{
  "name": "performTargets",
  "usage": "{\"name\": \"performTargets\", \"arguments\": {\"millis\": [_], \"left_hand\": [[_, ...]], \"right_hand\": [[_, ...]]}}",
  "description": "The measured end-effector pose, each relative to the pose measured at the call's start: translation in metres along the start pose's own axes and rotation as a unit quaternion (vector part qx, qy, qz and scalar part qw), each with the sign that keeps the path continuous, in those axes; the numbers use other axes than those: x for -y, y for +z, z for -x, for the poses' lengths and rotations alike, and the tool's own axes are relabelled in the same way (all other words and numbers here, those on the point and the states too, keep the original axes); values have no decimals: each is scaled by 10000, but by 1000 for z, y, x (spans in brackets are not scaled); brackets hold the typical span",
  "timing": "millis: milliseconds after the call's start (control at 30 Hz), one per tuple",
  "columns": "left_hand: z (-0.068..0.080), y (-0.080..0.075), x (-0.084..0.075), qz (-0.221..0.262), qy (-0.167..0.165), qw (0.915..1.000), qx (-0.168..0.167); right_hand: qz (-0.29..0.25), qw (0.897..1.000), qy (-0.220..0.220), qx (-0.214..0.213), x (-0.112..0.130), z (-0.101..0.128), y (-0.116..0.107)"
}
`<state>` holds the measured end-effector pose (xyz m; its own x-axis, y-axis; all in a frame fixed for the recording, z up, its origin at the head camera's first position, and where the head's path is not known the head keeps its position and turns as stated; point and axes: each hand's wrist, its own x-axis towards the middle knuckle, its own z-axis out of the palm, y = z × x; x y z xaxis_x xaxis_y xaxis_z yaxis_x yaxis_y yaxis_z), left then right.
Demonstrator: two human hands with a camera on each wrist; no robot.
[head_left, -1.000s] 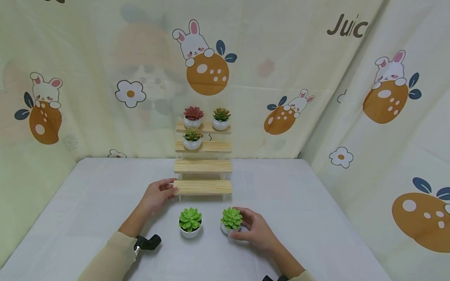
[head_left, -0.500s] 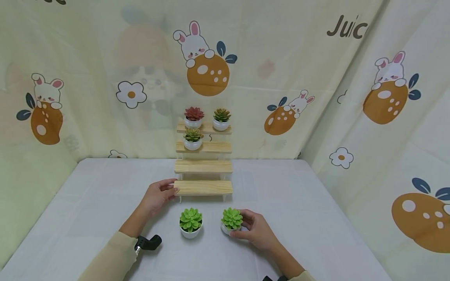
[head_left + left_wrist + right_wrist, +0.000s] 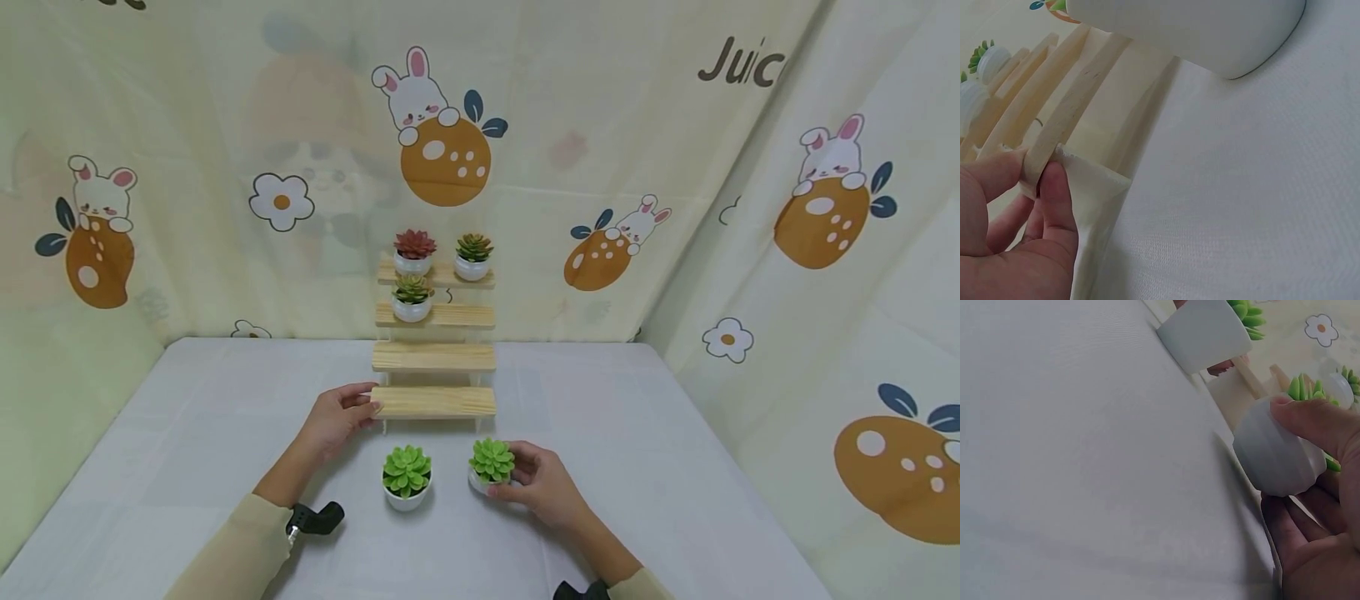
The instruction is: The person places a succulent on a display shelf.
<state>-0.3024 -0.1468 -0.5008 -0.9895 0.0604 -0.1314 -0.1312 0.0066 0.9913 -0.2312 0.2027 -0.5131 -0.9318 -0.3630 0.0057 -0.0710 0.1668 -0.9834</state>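
The pot [image 3: 491, 467] in hand is a small white one with a green succulent, sitting right of a matching loose pot [image 3: 406, 477] on the desk [image 3: 187, 433], just in front of the shelf [image 3: 433, 401].

From the left: the left hand [image 3: 335, 417] pinches the left end of the bottom shelf board between thumb and fingers, as the left wrist view shows, steadying the stand. Next comes the loose pot, untouched and standing upright. Then the right hand [image 3: 542, 487] curls its fingers and thumb round the white body of the held pot; in the right wrist view the pot looks tilted and partly off the cloth, though whether its base is fully clear of the desk cannot be told.

The step in hand looks like the pick-up of the right-hand pot, with the grip already made. By the look of it, the next move calls for a lift over the front edge of the bottom board and an upright set-down, with the left hand keeping the stand from sliding.

Counted: five potted succulents in all, two on the desk and three on the stand. Two stand on the top board [image 3: 437, 274], one red and one green-brown, and one stands on the second board [image 3: 450, 314]. The stand has four boards; the lower two are bare.
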Motion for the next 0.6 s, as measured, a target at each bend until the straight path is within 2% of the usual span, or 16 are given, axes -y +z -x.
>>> {"name": "performTargets", "arguments": {"millis": [200,400,600], "left_hand": [[-1,-1,1,20,7,10000,5],[-1,-1,1,35,-6,10000,-1],[-2,-2,2,70,-31,10000,0]], "right_hand": [[190,9995,-95,-242,9,-14,0],[65,9991,-325,-272,22,-26,-2],[61,9977,-452,-497,32,-39,-4]]}}
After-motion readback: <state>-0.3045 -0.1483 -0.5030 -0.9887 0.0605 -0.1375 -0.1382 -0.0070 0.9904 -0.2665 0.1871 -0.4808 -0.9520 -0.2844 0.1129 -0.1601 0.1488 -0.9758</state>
